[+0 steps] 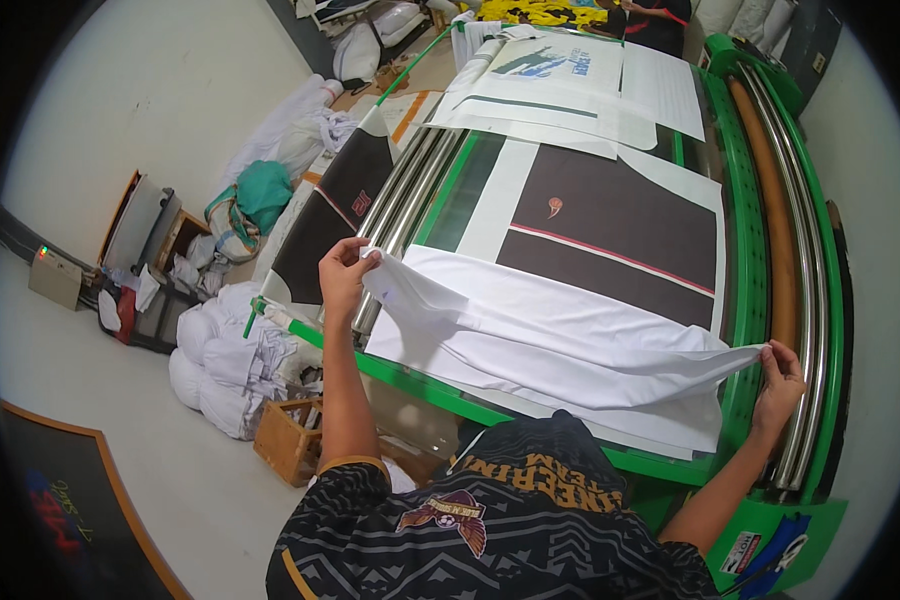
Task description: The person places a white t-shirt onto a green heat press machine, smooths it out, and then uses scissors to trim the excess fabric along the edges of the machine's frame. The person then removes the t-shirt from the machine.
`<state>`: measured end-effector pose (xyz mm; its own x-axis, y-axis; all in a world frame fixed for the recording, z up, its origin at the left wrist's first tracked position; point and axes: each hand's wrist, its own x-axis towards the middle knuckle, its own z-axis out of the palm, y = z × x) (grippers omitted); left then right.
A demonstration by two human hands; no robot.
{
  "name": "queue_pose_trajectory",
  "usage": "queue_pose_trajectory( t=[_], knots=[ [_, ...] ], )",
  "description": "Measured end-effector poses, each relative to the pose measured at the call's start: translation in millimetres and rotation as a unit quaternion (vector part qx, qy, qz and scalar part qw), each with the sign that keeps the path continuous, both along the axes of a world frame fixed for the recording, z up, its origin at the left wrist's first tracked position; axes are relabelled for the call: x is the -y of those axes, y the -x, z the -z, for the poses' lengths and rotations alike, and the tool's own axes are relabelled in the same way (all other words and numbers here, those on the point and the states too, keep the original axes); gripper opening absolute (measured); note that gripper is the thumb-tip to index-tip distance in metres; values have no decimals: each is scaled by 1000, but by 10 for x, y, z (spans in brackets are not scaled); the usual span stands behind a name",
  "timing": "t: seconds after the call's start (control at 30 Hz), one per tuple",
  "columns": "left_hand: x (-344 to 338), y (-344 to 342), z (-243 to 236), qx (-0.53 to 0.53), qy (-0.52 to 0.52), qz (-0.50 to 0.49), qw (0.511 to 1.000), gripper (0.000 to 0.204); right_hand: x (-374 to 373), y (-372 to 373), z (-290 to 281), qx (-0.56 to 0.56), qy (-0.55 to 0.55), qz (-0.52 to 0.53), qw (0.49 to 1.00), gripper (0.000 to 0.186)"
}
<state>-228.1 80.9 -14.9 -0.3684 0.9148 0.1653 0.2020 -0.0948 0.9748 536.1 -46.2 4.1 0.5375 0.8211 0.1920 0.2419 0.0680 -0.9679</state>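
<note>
Green-framed roller press, white fabric held across its six-o'clock end.
Beyond, at twelve, I see a dark-printed panel; the left hand pinches the fabric's ten-o'clock corner, the right hand pinches its three-o'clock corner.

Textile workshop: roller machine, cloth

Gold lettering on black shirt, blue lettering on white sheet, red digits on dark panel, handwriting on blackboard
</note>
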Motion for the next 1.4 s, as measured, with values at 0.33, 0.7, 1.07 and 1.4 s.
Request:
queue_pose_trajectory(
  t=[0.33,0.7,1.07,1.4],
  knots=[
    [22,-66,75,84,8,-12,996,18,-54,-29,-2,-49,-28,5,998,22],
    [-29,-58,107,100,-9,15,995,23,-34,-84,65,-62,-37,-1,997,22],
    [-64,-63,178,214,-45,-12,976,23,20,-56,118,-65,-33,11,997,24],
    [-106,-142,194,254,-57,-41,965,21,128,55,193,-108,-58,30,992,26]
  ],
)
